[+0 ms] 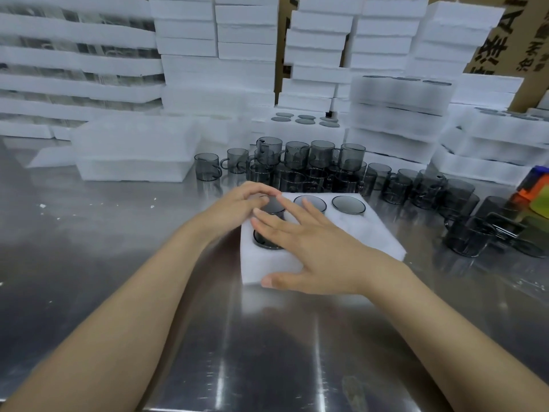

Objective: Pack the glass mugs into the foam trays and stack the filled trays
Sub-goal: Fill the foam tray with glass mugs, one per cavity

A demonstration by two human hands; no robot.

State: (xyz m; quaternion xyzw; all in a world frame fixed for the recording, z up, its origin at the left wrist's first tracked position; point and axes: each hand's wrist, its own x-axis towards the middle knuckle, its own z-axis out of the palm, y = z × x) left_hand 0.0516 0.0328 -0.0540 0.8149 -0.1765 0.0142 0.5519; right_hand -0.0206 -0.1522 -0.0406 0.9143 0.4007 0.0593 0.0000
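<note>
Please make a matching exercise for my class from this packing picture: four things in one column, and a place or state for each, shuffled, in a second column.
Things
1. foam tray
2. loose glass mugs
3. right hand
4. cardboard box

Places or states
A. brown, printed, at the back right
B. fingers straight, lying on the tray
C. standing on the metal table behind the tray
D. white, with mugs sunk in its holes

Pairs: 1-D, 2-C, 3-B, 4-A
</note>
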